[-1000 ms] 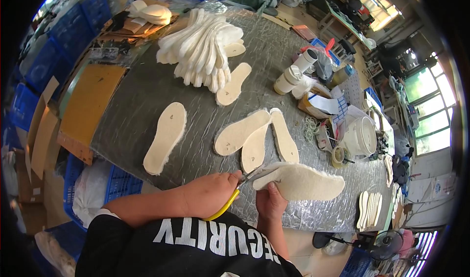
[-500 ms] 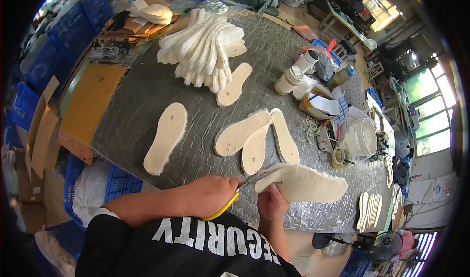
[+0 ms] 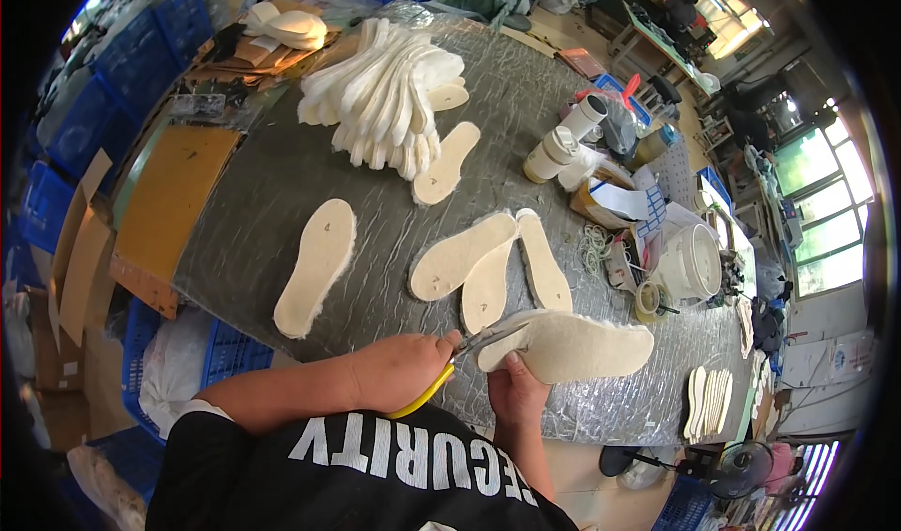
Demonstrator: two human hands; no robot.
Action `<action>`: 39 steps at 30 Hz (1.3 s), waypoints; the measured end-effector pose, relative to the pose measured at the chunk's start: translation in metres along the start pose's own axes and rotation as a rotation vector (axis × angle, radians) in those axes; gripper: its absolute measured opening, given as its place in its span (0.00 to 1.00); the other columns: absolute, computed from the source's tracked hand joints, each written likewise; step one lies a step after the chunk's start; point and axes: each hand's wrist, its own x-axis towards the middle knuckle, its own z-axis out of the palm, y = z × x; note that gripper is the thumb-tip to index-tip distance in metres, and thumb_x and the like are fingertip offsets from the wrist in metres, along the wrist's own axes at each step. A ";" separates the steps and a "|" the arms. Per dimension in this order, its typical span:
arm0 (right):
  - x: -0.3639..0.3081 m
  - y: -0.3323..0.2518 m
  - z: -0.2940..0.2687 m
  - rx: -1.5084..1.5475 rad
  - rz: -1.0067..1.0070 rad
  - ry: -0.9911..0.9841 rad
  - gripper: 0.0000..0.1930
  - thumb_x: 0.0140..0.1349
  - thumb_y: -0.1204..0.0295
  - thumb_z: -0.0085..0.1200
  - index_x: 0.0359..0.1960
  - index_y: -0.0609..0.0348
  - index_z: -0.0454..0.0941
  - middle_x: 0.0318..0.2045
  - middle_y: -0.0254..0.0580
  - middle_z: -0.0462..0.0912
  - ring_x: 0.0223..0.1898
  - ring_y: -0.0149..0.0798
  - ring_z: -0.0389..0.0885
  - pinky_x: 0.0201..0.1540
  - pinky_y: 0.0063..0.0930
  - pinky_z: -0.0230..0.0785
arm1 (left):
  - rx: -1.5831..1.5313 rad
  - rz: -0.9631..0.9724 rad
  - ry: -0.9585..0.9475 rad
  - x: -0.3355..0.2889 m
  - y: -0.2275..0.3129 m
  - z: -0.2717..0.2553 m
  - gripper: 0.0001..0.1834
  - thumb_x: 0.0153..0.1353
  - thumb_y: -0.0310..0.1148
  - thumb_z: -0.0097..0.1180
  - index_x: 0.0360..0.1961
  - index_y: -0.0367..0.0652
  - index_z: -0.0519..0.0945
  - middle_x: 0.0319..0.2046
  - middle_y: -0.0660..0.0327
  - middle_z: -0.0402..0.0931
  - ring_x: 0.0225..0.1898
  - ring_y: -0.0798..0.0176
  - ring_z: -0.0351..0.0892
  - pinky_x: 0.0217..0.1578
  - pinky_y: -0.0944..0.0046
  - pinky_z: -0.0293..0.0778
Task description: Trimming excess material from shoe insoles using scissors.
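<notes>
My left hand is closed round scissors with a yellow handle. Their blades lie along the fluffy edge of a cream insole, close to its narrower left end. My right hand grips that insole from below, thumb pressed on its flat face and the other fingers mostly hidden. Just beyond, on the dark table, one insole partly overlaps another, and a third lies beside them. A single insole rests farther left.
A large heap of fleecy insoles stands at the far side, with one insole in front. To the right are bottles, a white bucket and a small cup. A row of insoles sits near the right edge.
The held insole and my right hand have shifted slightly left. The scissors stay at the insole's edge, and my left hand has barely moved.
</notes>
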 end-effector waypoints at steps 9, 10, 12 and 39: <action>0.000 -0.001 -0.008 0.036 0.026 0.031 0.26 0.52 0.84 0.47 0.55 0.56 0.60 0.48 0.42 0.69 0.51 0.43 0.69 0.55 0.42 0.62 | -0.025 -0.124 -0.278 0.004 0.007 -0.014 0.26 0.60 0.34 0.45 0.50 0.19 0.61 0.28 0.41 0.73 0.32 0.46 0.75 0.36 0.57 0.72; 0.000 -0.001 -0.007 0.027 0.047 -0.002 0.26 0.52 0.84 0.47 0.55 0.56 0.60 0.48 0.42 0.70 0.51 0.42 0.69 0.55 0.42 0.62 | 0.000 -0.028 -0.101 0.002 0.001 -0.003 0.24 0.59 0.32 0.44 0.49 0.18 0.62 0.28 0.42 0.74 0.31 0.46 0.76 0.34 0.57 0.72; -0.001 0.000 -0.004 0.018 0.067 -0.035 0.26 0.52 0.84 0.48 0.55 0.56 0.60 0.48 0.41 0.70 0.51 0.42 0.70 0.55 0.41 0.61 | 0.025 0.069 0.076 0.000 -0.003 0.003 0.22 0.57 0.29 0.42 0.48 0.18 0.62 0.27 0.43 0.74 0.30 0.47 0.76 0.33 0.57 0.73; -0.010 0.009 0.004 -0.002 0.095 -0.001 0.27 0.51 0.84 0.46 0.56 0.59 0.58 0.51 0.45 0.67 0.54 0.46 0.66 0.58 0.43 0.57 | 0.232 0.063 0.182 -0.006 -0.004 0.012 0.25 0.56 0.28 0.41 0.50 0.16 0.59 0.27 0.43 0.74 0.30 0.48 0.76 0.33 0.58 0.73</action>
